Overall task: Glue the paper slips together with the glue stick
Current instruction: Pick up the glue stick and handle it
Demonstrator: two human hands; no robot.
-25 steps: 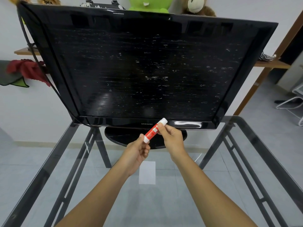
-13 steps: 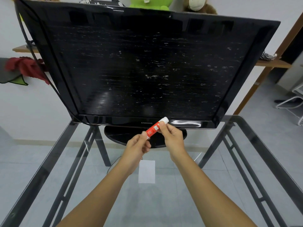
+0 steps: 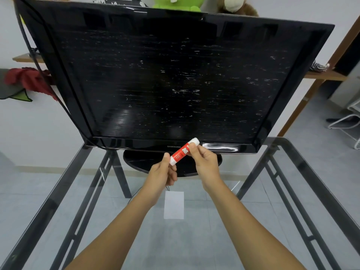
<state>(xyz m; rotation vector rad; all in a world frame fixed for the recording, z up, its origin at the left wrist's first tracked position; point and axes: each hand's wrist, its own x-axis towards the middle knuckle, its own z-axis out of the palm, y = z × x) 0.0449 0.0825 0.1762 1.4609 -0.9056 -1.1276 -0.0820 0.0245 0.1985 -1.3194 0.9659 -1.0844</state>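
A red glue stick [image 3: 182,152] with white ends is held tilted in the air above the glass table. My left hand [image 3: 162,172] pinches its lower white end. My right hand [image 3: 204,162] grips its upper part, just below the white cap. The cap is on. A white paper slip [image 3: 174,205] lies flat on the glass table [image 3: 253,221], below and between my hands; whether it is one slip or more stacked I cannot tell.
A large black monitor [image 3: 171,75] stands at the table's far edge, its round base [image 3: 136,158] just behind my hands. A dark cable [image 3: 35,61] runs down its left side. Shelves with cloths and soft toys line the wall behind.
Both hands with the glue stick stay at almost the same spot in front of the monitor's base. The grip on both ends looks unchanged.
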